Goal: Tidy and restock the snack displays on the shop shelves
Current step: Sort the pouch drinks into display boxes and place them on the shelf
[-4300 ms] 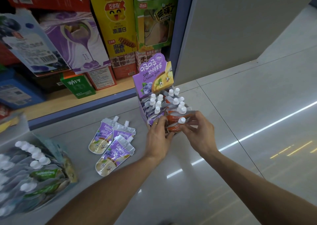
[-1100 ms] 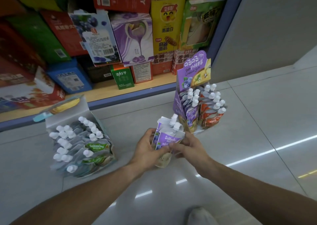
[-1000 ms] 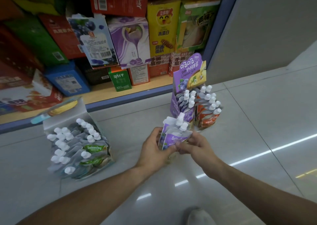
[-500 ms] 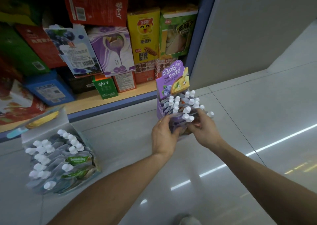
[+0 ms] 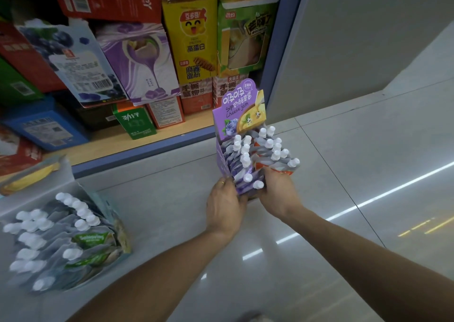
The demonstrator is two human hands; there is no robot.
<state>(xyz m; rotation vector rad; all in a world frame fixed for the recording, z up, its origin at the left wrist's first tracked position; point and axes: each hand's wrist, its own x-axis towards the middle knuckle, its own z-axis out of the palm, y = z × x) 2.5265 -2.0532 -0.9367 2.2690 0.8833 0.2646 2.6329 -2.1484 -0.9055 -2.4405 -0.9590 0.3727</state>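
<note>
1. Two hands at the front of the display box [image 5: 222,154], which stands on the floor [image 5: 344,174] just before the shelf [image 5: 137,142]. Head view is the only view.
2. Left hand [image 5: 224,205]: fingers curled round the box's front left corner, thumb side against the purple pouches [image 5: 245,184]. Ring visible on one finger.
3. Right hand [image 5: 278,194]: fingers curled under the front pouches, at the seam between the purple row and the orange pouches [image 5: 275,166]. Fingertips hidden behind the packs, so the exact pinch is unclear.
4. Change: a second ago both hands held a small bunch of purple pouches in the air, short of the box. Half a second ago they had reached the box front. Now that bunch sits in the left row, caps up, leaning forward.
5. Earlier still, three purple pouches lay loose on the floor; none show there now.
6. Judgement: purple row is restocked; hands appear to be squaring and pressing the front packs home.
7. Front two purple caps tilt well forward; they could slip out if let go too soon.
8. Header card [image 5: 239,110] upright, facing out.
9. Second tray [image 5: 36,194] of green pouches [image 5: 91,238] sits on the floor to the left, well apart, untouched.
10. Likely next: settle the row, then lift the box back to the shelf. Green tray remains to be dealt with.
</note>
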